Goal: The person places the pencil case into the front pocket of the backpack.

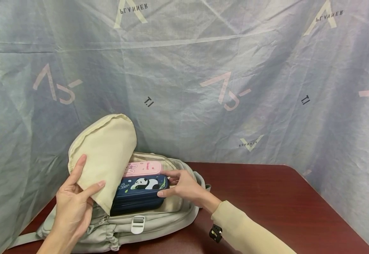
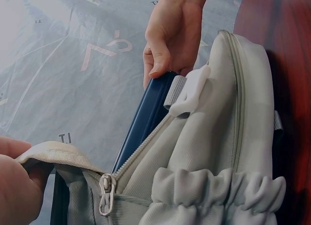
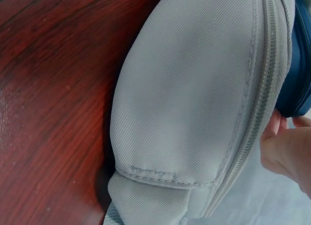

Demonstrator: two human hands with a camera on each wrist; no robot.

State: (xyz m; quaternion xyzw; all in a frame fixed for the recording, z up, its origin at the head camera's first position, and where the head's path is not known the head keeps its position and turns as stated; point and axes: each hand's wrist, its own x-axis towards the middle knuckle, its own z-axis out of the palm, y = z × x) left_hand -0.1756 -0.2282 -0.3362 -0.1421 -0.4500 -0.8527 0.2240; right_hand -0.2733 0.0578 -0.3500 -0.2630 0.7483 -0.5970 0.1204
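A pale grey-green backpack [image 1: 159, 225] lies on the table with its front flap [image 1: 108, 155] unzipped and raised, cream lining showing. My left hand [image 1: 73, 201] pinches the flap's edge between thumb and fingers. Inside the opening sits a dark blue pencil case [image 1: 140, 194] with a panda picture on top. My right hand [image 1: 184, 185] grips its right end, thumb on the near side. Behind it a pink case [image 1: 149, 167] marked "Sweet" shows in part. The left ends of both cases are hidden under the flap. In the left wrist view a zipper pull [image 2: 108, 186] hangs at the opening's corner.
The dark red wooden table [image 1: 251, 204] extends to the right of the backpack. A grey printed cloth [image 1: 184, 88] hangs behind and at both sides. A white plastic buckle [image 1: 137, 224] is on the bag's near side, and a strap [image 1: 25, 240] trails left.
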